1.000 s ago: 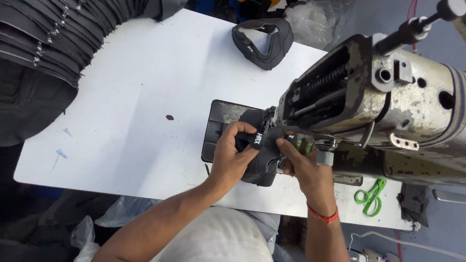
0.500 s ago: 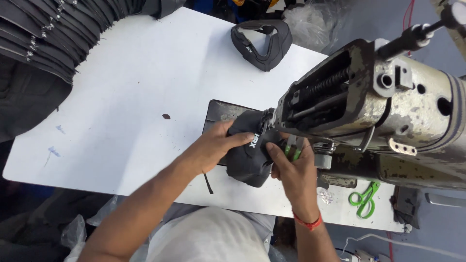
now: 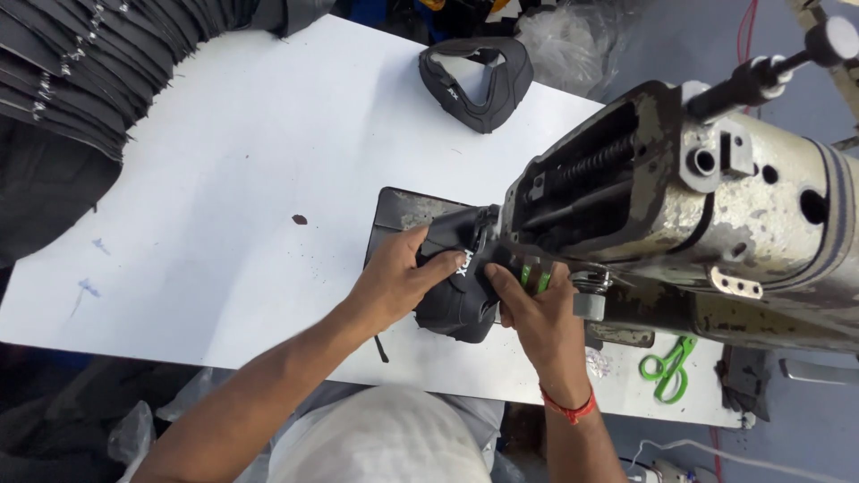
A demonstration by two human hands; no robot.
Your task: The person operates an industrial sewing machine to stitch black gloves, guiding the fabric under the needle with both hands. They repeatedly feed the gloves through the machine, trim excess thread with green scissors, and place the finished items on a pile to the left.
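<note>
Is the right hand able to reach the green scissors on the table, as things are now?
Probably yes. The green scissors lie in the open on the white table, close to the right hand, with nothing between them. But that hand grips the black padded piece under the sewing machine and must release it first.

The sewing machine (image 3: 707,206) hides the needle area and the far end of the black padded piece (image 3: 456,286), and its body runs off the right edge. The stack of black pieces (image 3: 80,63) is cut by the top left corner. The right hand (image 3: 537,313) covers part of the padded piece's near side.
</note>
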